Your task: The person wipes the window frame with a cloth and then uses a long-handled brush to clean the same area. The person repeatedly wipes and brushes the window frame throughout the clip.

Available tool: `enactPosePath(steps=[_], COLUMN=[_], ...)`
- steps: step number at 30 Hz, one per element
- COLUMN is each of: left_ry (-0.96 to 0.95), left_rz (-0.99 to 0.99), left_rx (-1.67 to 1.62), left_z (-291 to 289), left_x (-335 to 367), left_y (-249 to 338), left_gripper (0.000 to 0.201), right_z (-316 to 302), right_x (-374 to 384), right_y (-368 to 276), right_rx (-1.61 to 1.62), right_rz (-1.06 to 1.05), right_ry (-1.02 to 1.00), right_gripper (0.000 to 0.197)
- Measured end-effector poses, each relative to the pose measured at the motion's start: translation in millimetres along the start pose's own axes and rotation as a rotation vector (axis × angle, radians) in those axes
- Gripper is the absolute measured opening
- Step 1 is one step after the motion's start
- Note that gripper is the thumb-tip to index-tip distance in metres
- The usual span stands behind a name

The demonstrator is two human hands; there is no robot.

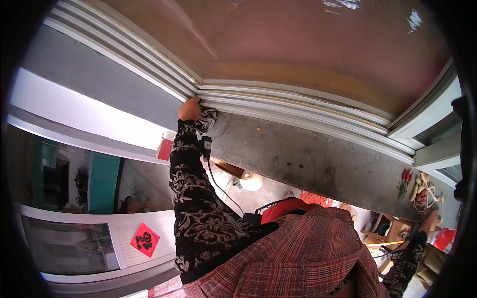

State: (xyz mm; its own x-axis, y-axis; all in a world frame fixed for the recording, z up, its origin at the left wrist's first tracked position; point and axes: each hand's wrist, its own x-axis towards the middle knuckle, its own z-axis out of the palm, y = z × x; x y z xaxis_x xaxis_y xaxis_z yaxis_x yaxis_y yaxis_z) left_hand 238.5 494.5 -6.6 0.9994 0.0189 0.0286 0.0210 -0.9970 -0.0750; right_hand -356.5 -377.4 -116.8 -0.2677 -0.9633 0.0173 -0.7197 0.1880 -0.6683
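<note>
Left hand (189, 109) clamped on crumpled cloth (207, 120), bunched to its right at the window track's left end; window track (298, 110) runs rightward. My right hand (430, 223) well apart, near the sill's right end; sill (338, 171) between; can't tell its grip.

A left hand (189, 109) hides part of the patterned cloth (208, 120) it grips at the grey ledge's (248, 141) left end. Above the ledge, a window pane (308, 49) runs off the upper edge, its view blurred. Beside the ledge's right end, the right hand (430, 222) is too small to read. Specks (294, 165) mid-ledge remain unidentifiable.
</note>
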Motion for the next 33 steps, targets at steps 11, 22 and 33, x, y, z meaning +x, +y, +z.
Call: enactPosePath(steps=[11,22,33], left_ry=[-0.217,-0.286,-0.179], left_rz=[0.369,0.242,0.519], left_rx=[-0.006,-0.316,-0.071], left_z=[-22.6,-45.8,-52.4], left_x=[4.7,-47.9,-71.0], left_y=[30.0,107.7,117.3], left_gripper=[0.047,0.043,0.039], right_z=[10.2,16.4,19.2], right_x=[12.8,15.2,19.1], right_y=[1.2,2.3,3.9], right_rx=[-0.064,-0.084,-0.055], right_rz=[0.024,0.048,0.043], right_ry=[0.089,0.122,0.095], right_gripper=[0.074,0.084,0.085])
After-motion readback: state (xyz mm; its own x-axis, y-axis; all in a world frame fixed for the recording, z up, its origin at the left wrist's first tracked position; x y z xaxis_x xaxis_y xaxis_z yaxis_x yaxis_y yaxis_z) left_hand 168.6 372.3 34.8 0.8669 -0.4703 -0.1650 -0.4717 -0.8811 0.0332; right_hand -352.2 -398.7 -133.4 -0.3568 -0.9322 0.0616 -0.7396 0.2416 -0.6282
